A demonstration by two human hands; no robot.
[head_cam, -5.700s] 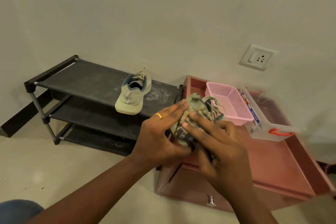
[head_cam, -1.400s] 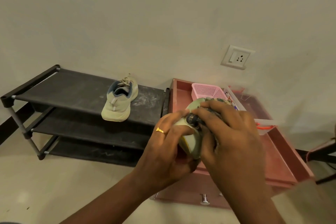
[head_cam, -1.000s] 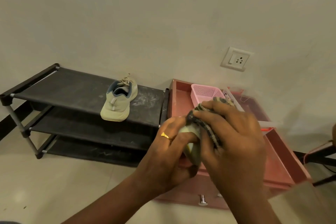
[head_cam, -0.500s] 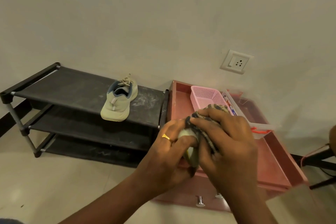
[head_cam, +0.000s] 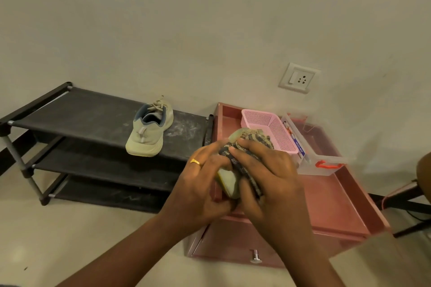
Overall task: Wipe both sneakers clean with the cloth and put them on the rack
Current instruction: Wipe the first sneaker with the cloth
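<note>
held sneaker: the second sneaker [head_cam: 229, 182] is up in the air between both hands, above the front edge of the pink cabinet [head_cam: 326, 196]; we see only a pale strip of it between the fingers.
left hand: the left hand [head_cam: 200, 184], with a ring [head_cam: 195, 162] on one finger, wraps round the shoe's near side; we read this as a brace, so that the shoe does not twist under the rubbing.
right hand: the right hand [head_cam: 268, 177] curls over the cloth [head_cam: 255, 138] and presses it against the shoe's far side; the patterned fabric bunches under the fingers and sticks out above them.
step in hand: we judge that the wiping of this shoe is under way; we cannot tell how clean it is, since the hands hide most of it.
sneaker on rack: the other sneaker [head_cam: 147, 133] stands upright on the top shelf of the rack [head_cam: 81, 119], heel towards us, near the shelf's right end.
room left: the shelf has bare space to that shoe's left and a dusty patch to its right, so we expect the held shoe to fit beside it.
nearby: a pink basket [head_cam: 268, 123] and a clear box [head_cam: 324, 163] sit on the cabinet behind the hands, well clear of the wiping.
</note>
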